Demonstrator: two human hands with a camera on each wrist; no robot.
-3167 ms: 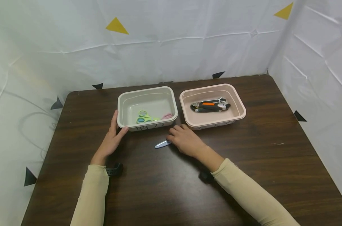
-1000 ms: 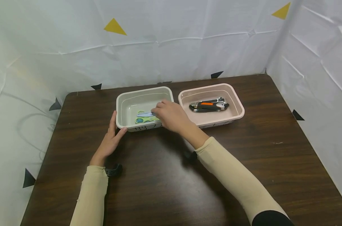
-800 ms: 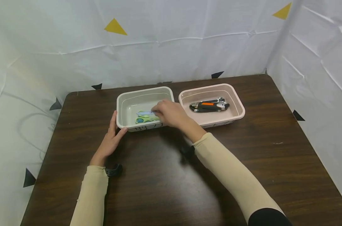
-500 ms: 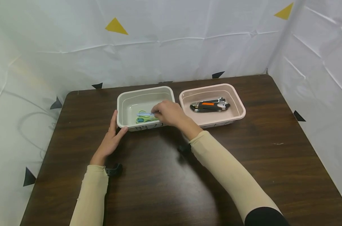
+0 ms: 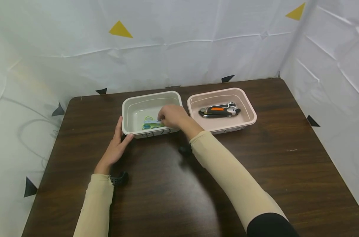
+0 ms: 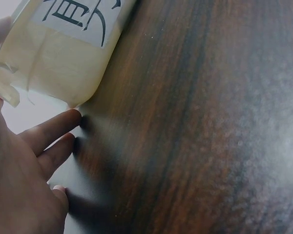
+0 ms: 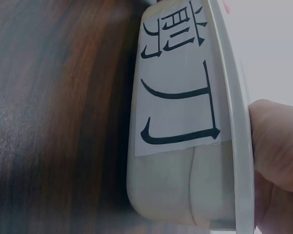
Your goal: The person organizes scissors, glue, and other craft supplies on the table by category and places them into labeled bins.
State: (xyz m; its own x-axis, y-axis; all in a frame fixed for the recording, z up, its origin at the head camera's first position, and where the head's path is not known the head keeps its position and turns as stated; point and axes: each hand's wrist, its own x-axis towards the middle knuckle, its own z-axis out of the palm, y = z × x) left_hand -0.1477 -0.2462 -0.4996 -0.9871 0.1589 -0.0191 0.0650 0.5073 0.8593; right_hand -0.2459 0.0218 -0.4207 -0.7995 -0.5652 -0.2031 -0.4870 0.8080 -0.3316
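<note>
My left hand (image 5: 114, 148) rests against the left front corner of the grey bin (image 5: 151, 95), thumb on the front rim and straight fingers along its side. Inside that bin, my right hand (image 5: 173, 116) has its fingers curled and pinches a pair of pale blue-bladed scissors (image 5: 151, 122); their handles are hidden beneath the hand. Green-handled scissors (image 5: 146, 127) lie under the blade on the bin floor. In the right wrist view, the right hand (image 7: 278, 146) shows past the rim of the labelled bin (image 7: 161, 180), its fingertips out of sight.
To the right stands a pink bin (image 5: 250, 112) holding several dark utility knives (image 5: 219, 111), one with an orange patch. Both bins sit near the back edge of a dark wooden table (image 5: 286, 164). White sheeting (image 5: 179, 62) hangs behind and at the sides.
My right hand has lifted the scissors from the table in front of the bins into the grey bin, then shifted slightly within it. The left hand has stayed at the bin's corner.
</note>
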